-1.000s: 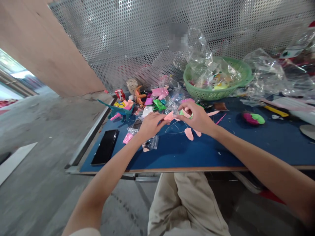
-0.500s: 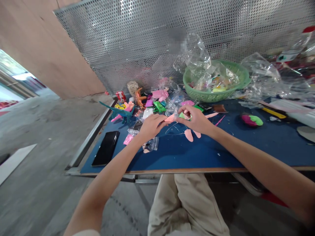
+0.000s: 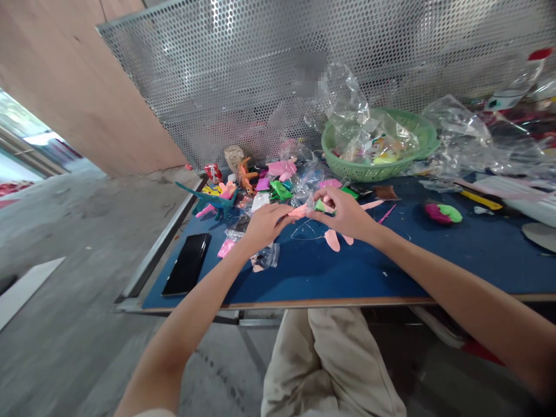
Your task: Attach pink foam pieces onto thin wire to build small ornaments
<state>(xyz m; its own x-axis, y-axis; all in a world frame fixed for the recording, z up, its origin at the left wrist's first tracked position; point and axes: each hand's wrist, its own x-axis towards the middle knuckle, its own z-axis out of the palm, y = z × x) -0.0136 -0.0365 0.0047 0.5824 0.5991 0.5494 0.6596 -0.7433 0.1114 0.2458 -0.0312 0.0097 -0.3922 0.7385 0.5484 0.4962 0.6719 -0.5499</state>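
My left hand (image 3: 263,225) and my right hand (image 3: 345,213) meet above the blue table (image 3: 391,266). Both pinch a small pink foam piece (image 3: 299,211) with a bit of clear plastic between them. In my right hand's fingers there are also green and pink bits (image 3: 322,204). Loose pink foam shapes (image 3: 332,239) lie on the table just under my right hand. A small clear bag (image 3: 266,256) lies below my left wrist.
A black phone (image 3: 187,262) lies at the table's left. A teal toy dinosaur (image 3: 207,199) and several coloured foam pieces (image 3: 278,176) are heaped behind my hands. A green basket (image 3: 377,168) with plastic bags stands at the back, before a perforated metal screen (image 3: 260,69). Pink-and-green clay (image 3: 443,212) lies right.
My hands have stayed together on the pink piece, fingers shifting slightly. The view has tilted a little; nothing else has moved.
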